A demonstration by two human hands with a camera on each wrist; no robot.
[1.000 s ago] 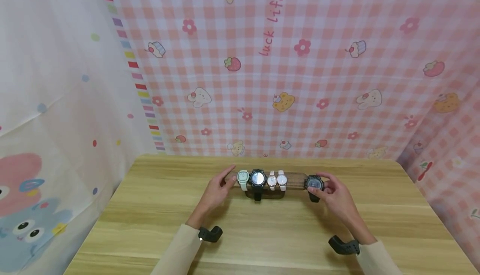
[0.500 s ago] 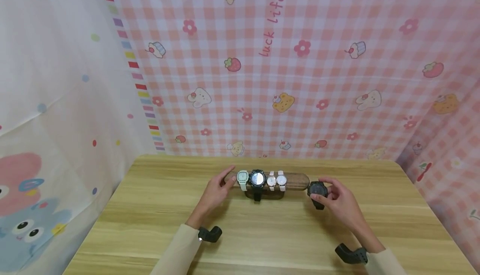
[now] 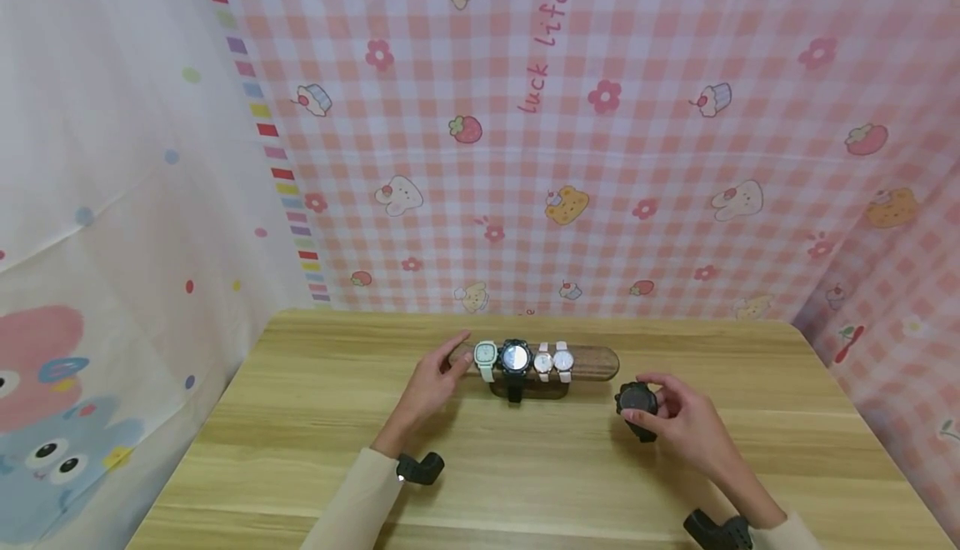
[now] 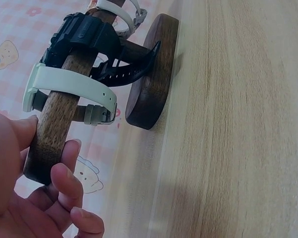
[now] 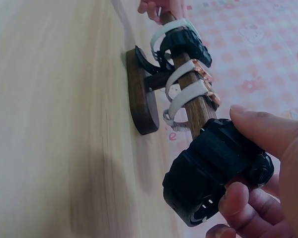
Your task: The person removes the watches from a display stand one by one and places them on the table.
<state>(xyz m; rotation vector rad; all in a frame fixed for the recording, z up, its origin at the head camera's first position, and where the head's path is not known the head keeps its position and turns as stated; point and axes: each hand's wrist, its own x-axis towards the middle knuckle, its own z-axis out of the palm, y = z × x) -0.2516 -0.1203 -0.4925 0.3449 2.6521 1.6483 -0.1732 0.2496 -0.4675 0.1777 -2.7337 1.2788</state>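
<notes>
A dark wooden watch stand with a horizontal bar stands near the back of the table. From left to right, its bar carries a pale green watch, a black watch and two small white-strapped watches. My left hand grips the left end of the bar, thumb on one side and fingers on the other in the left wrist view. Off the bar's right end, toward me, my right hand pinches a chunky black watch between thumb and fingers. Its strap is closed in a loop.
The stand's oval wooden base rests on the light wood table. Behind the table hangs a pink checked cloth, with a white patterned cloth at the left. Each wrist wears a black camera strap.
My right hand has drawn the black watch off the bar's right end and moved it toward me, slightly right. My left hand has stayed on the bar's left end.
</notes>
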